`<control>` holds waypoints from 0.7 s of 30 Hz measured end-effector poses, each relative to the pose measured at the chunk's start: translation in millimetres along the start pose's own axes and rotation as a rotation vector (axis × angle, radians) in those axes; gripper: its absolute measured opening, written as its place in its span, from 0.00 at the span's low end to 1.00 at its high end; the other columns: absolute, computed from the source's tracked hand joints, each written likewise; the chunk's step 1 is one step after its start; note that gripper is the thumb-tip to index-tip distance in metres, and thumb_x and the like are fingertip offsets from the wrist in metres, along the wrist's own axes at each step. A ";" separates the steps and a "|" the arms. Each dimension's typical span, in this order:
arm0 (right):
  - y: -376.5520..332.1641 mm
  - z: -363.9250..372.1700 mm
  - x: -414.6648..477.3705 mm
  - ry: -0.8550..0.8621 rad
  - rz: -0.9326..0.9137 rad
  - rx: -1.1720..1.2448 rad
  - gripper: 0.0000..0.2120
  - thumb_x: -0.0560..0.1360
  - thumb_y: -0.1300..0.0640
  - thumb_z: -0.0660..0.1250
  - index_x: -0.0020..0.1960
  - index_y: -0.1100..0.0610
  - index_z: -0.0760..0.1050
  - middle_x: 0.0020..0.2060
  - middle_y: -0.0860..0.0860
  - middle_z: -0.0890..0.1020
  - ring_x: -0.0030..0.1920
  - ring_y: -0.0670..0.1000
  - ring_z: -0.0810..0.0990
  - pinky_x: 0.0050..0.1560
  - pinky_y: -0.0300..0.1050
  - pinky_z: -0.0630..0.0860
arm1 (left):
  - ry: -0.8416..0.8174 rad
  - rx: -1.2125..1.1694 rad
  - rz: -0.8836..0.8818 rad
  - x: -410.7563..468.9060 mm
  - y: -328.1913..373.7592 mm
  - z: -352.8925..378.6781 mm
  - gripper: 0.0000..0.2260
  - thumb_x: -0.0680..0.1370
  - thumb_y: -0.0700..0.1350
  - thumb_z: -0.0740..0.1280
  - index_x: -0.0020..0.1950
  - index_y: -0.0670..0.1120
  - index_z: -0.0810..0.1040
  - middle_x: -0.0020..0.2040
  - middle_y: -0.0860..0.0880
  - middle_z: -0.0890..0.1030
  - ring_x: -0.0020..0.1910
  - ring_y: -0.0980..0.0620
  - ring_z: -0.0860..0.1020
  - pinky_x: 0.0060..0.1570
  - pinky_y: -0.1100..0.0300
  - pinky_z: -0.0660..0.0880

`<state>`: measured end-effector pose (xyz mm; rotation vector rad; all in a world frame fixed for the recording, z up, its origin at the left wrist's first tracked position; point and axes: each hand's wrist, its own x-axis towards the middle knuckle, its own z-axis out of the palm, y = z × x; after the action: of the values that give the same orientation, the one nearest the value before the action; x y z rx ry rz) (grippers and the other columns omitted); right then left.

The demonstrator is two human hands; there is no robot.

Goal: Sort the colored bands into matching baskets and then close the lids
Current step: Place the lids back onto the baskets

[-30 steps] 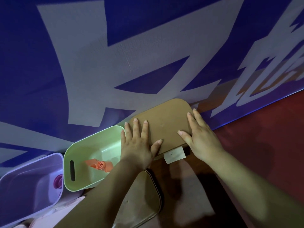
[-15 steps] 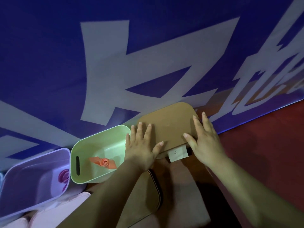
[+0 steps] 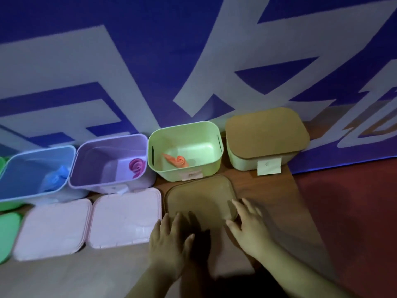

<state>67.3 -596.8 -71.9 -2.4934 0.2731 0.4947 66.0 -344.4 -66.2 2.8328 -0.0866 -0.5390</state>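
A row of baskets stands against the wall. The rightmost light-green basket (image 3: 242, 161) wears a brown lid (image 3: 266, 131). To its left an uncovered green basket (image 3: 212, 134) holds a rolled orange band (image 3: 179, 161). A purple basket (image 3: 86, 168) holds a pink band (image 3: 136, 166), and a blue basket (image 3: 12, 168) holds a blue band (image 3: 54, 179). A loose brown lid (image 3: 199, 196) lies flat before the green basket. My left hand (image 3: 171, 239) and right hand (image 3: 249, 224) hover with spread fingers at the near edge of that lid, gripping nothing.
Two pale pink lids (image 3: 126, 218) (image 3: 52, 229) lie before the purple and blue baskets. A green lid (image 3: 7, 233) and part of a green basket (image 3: 3, 162) show at the far left. Dark red floor (image 3: 354, 211) lies to the right; a blue-and-white banner (image 3: 193, 61) backs the row.
Both hands left the brown lid on the rightmost basket and drew back toward me to the loose brown lid. The view pulled back and swung left, showing more baskets.
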 end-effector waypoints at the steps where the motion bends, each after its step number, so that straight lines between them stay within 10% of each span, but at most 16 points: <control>1: -3.7 6.8 0.2 -0.030 0.025 -0.019 0.32 0.78 0.39 0.60 0.79 0.44 0.55 0.79 0.49 0.57 0.77 0.56 0.55 0.75 0.51 0.60 | -0.063 0.046 -0.020 -2.2 -4.1 3.4 0.35 0.75 0.70 0.49 0.77 0.55 0.63 0.77 0.40 0.65 0.74 0.33 0.64 0.71 0.40 0.63; 5: -15.8 19.3 -6.0 -0.032 0.124 0.030 0.34 0.77 0.42 0.64 0.79 0.46 0.56 0.78 0.48 0.60 0.78 0.53 0.55 0.76 0.48 0.57 | -0.201 0.210 0.120 -3.8 -21.2 19.5 0.36 0.75 0.71 0.47 0.80 0.60 0.44 0.82 0.50 0.43 0.80 0.40 0.40 0.73 0.43 0.38; 10: -30.6 25.1 -17.0 0.071 0.292 0.438 0.32 0.71 0.48 0.73 0.73 0.45 0.67 0.67 0.47 0.76 0.68 0.51 0.74 0.68 0.49 0.72 | -0.231 0.258 0.241 -9.2 -39.8 23.7 0.36 0.70 0.71 0.60 0.74 0.55 0.70 0.73 0.44 0.73 0.71 0.35 0.71 0.66 0.43 0.56; 16: -43.9 16.9 -37.2 0.217 0.223 0.496 0.27 0.71 0.59 0.75 0.68 0.50 0.75 0.66 0.44 0.71 0.56 0.51 0.81 0.56 0.43 0.78 | -0.147 0.136 0.307 -21.1 -64.6 21.3 0.35 0.75 0.69 0.53 0.80 0.62 0.44 0.81 0.55 0.45 0.80 0.43 0.42 0.73 0.49 0.35; 21: -55.1 6.1 -61.3 0.188 0.146 0.508 0.29 0.71 0.59 0.77 0.70 0.50 0.73 0.76 0.34 0.56 0.52 0.45 0.82 0.54 0.45 0.81 | -0.144 0.039 0.312 -31.1 -75.2 12.0 0.30 0.76 0.65 0.56 0.78 0.61 0.59 0.77 0.53 0.67 0.77 0.43 0.62 0.74 0.50 0.47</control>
<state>26.1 -543.3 -24.2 -2.0295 0.5798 0.2105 33.4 -271.4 -85.6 2.7368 -0.5597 -0.6725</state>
